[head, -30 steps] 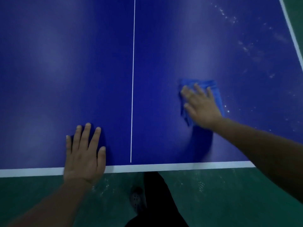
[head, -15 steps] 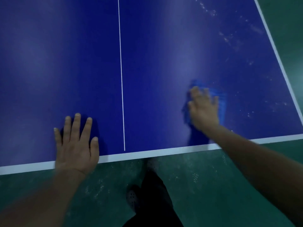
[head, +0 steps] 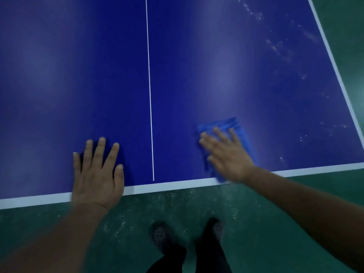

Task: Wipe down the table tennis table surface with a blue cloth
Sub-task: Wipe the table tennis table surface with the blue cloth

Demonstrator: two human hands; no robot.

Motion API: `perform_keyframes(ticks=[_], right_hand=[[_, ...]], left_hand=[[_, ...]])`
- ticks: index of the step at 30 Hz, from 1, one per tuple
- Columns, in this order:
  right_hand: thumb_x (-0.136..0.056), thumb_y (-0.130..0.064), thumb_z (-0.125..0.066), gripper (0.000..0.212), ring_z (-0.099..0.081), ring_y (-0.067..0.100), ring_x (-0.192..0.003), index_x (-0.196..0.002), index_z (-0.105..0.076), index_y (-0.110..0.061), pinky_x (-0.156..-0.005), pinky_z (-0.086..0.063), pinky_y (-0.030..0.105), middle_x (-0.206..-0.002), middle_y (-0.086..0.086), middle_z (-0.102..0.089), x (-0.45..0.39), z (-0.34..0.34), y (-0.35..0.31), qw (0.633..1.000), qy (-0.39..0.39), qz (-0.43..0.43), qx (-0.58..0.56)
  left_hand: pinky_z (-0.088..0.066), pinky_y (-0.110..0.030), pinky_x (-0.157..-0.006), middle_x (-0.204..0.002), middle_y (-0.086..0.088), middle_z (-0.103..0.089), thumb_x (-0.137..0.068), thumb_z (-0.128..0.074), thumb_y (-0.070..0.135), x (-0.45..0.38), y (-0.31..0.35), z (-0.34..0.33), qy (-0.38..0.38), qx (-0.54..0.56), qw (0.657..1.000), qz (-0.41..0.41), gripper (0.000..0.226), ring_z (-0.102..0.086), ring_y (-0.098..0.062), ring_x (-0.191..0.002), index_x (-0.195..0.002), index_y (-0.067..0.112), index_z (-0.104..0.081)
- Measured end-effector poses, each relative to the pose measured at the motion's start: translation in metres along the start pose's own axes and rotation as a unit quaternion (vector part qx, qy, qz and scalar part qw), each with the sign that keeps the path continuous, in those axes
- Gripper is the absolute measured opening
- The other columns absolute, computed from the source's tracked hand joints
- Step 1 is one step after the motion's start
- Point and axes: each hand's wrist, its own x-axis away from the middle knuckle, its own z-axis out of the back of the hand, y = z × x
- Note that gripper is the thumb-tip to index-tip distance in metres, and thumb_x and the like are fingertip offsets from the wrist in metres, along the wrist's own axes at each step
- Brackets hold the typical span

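The dark blue table tennis table fills the upper view, with a thin white centre line and a white border along its near and right edges. A folded blue cloth lies flat near the table's front edge, right of the centre line. My right hand presses flat on the cloth with straight, spread fingers, covering most of it. Left of the centre line, my left hand rests flat on the table at the front edge, fingers straight. Pale dusty specks dot the table's right side.
Below and to the right of the table lies a green floor with light scuffs. My two feet in dark perforated shoes and dark trousers stand just in front of the table's near edge.
My right hand has drawn the cloth back toward the table's near edge and slightly left. The left hand has stayed flat in its place. Both feet now show.
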Motion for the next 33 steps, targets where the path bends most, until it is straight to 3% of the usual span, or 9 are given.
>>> perform_keyframes(ticks=[2, 5, 7, 12, 15, 19, 25, 27, 33], right_hand=[[-0.101, -0.039, -0.028, 0.057, -0.026, 0.033, -0.149, -0.156, -0.024, -0.024, -0.115, -0.019, 0.066, -0.159, 0.003, -0.037, -0.007, -0.002, 0.053, 0.98, 0.011, -0.195, -0.035], [-0.105, -0.04, -0.023, 0.057, -0.005, 0.027, -0.154, -0.16, -0.017, -0.023, -0.119, -0.002, 0.065, -0.167, -0.008, -0.013, -0.043, 0.013, 0.081, 0.859, 0.017, -0.489, -0.148], [-0.106, -0.039, -0.024, 0.059, -0.002, 0.03, -0.154, -0.16, -0.016, -0.019, -0.117, -0.002, 0.069, -0.168, -0.007, -0.01, -0.081, 0.02, 0.066, 0.81, 0.032, -0.561, -0.171], [-0.103, -0.041, -0.022, 0.059, -0.013, 0.033, -0.153, -0.158, -0.024, -0.021, -0.117, -0.005, 0.066, -0.166, -0.004, -0.022, -0.11, 0.02, -0.072, 0.969, 0.032, -0.231, -0.084], [-0.104, -0.047, -0.016, 0.059, -0.009, 0.026, -0.154, -0.158, -0.021, -0.025, -0.121, -0.002, 0.061, -0.166, -0.006, -0.02, -0.047, 0.016, -0.115, 0.996, -0.018, -0.039, -0.073], [-0.101, -0.048, -0.02, 0.06, -0.018, 0.027, -0.153, -0.157, -0.029, -0.025, -0.12, -0.012, 0.063, -0.164, -0.005, -0.027, 0.008, 0.0, -0.028, 0.972, -0.014, -0.227, -0.057], [-0.105, -0.041, -0.024, 0.059, -0.002, 0.028, -0.154, -0.16, -0.017, -0.022, -0.118, -0.003, 0.066, -0.168, -0.007, -0.01, -0.011, 0.009, 0.03, 0.814, 0.02, -0.56, -0.154], [-0.104, -0.04, -0.027, 0.058, -0.009, 0.032, -0.154, -0.159, -0.022, -0.019, -0.117, -0.007, 0.068, -0.167, -0.003, -0.017, -0.04, 0.012, -0.004, 0.838, 0.037, -0.529, -0.129], [-0.103, -0.047, -0.008, 0.059, 0.005, 0.021, -0.155, -0.16, -0.01, -0.03, -0.122, 0.007, 0.056, -0.168, -0.011, -0.005, -0.012, 0.017, -0.065, 0.989, -0.059, -0.112, -0.081]], left_hand=[[0.004, -0.051, -0.124, -0.165, -0.013, -0.022, -0.1, -0.017, 0.045, 0.001, 0.001, 0.0, 0.0, 0.002, 1.0, -0.004, 0.064, -0.009, -0.033, -0.154, -0.156, 0.016, -0.033], [0.001, -0.051, -0.124, -0.165, -0.012, -0.02, -0.1, -0.018, 0.045, 0.0, 0.001, 0.0, -0.002, 0.001, 1.0, -0.003, 0.064, -0.008, -0.032, -0.154, -0.157, 0.017, -0.031], [0.0, -0.053, -0.124, -0.166, -0.011, -0.019, -0.101, -0.019, 0.045, 0.001, 0.001, 0.001, -0.006, 0.001, 1.0, -0.003, 0.063, -0.006, -0.031, -0.155, -0.157, 0.018, -0.029], [-0.003, -0.055, -0.124, -0.166, -0.011, -0.019, -0.1, -0.02, 0.044, 0.001, 0.002, 0.001, -0.004, 0.01, 1.0, 0.0, 0.063, -0.006, -0.032, -0.154, -0.157, 0.018, -0.029], [-0.002, -0.055, -0.124, -0.165, -0.013, -0.02, -0.099, -0.02, 0.044, 0.001, 0.002, 0.001, 0.002, 0.014, 1.0, 0.005, 0.064, -0.007, -0.033, -0.154, -0.157, 0.017, -0.031], [-0.002, -0.055, -0.124, -0.165, -0.013, -0.02, -0.1, -0.018, 0.046, 0.0, 0.002, 0.001, -0.002, 0.003, 1.0, 0.001, 0.065, -0.008, -0.034, -0.154, -0.157, 0.017, -0.03], [-0.001, -0.054, -0.124, -0.165, -0.012, -0.021, -0.099, -0.017, 0.047, 0.0, 0.001, 0.003, 0.005, 0.005, 1.0, 0.003, 0.066, -0.008, -0.034, -0.153, -0.157, 0.018, -0.031], [-0.001, -0.054, -0.123, -0.165, -0.013, -0.021, -0.099, -0.017, 0.047, 0.0, 0.003, 0.004, 0.005, 0.008, 1.0, 0.004, 0.067, -0.008, -0.034, -0.153, -0.157, 0.017, -0.031], [-0.013, -0.06, -0.118, -0.155, -0.023, -0.035, -0.097, -0.031, 0.033, 0.006, 0.012, 0.002, 0.082, 0.049, 0.995, 0.017, 0.058, -0.027, -0.042, -0.144, -0.142, 0.001, -0.05]])
